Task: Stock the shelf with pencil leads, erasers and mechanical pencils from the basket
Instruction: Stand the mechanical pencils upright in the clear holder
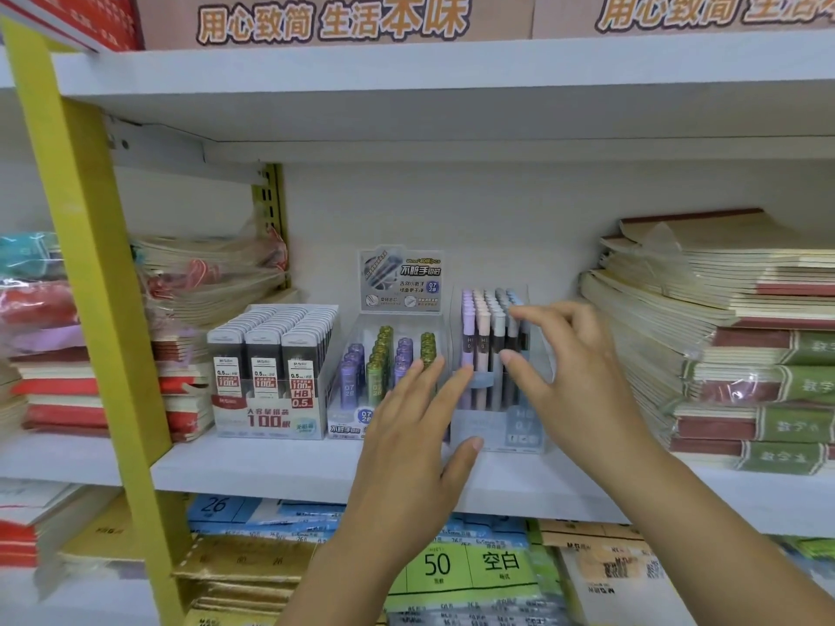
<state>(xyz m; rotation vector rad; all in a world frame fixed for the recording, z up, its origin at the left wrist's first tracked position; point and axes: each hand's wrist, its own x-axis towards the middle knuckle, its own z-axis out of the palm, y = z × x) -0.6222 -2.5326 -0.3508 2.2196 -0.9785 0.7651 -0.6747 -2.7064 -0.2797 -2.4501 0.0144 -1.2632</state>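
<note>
Left hand [406, 449]: grip wide, fingers straight and spread, tips against the front of the pastel lead box [497, 426], thumb by its lower left corner; nothing held.
Right hand [583, 386]: grip half open, forefinger above the tube tops, thumb tip at the box's front wall; whether it presses the plastic I cannot tell.
Pastel lead box: clear, upright on the shelf [271, 467], right of centre; rows of lilac, pink, grey and blue tubes; a faint "HB" on its front, the rest blurred.
Middle box [348, 390]: just left of it; purple and green tubes, "0.7 2B"; header card [400, 277] reads "不脏手铅芯"; its right side is hidden behind the left hand.
Black lead box [271, 377]: leftmost of the three; "0.5", "HB", "100".
Notebooks [745, 354]: stacked at right, green spines marked "数学", cut off by the frame edge.
Wrapped stacks [208, 273]: far left, print unreadable.
Banner [330, 20]: "用心致简 生活本味".
Lower-shelf labels [470, 564]: "50", "空白".
</note>
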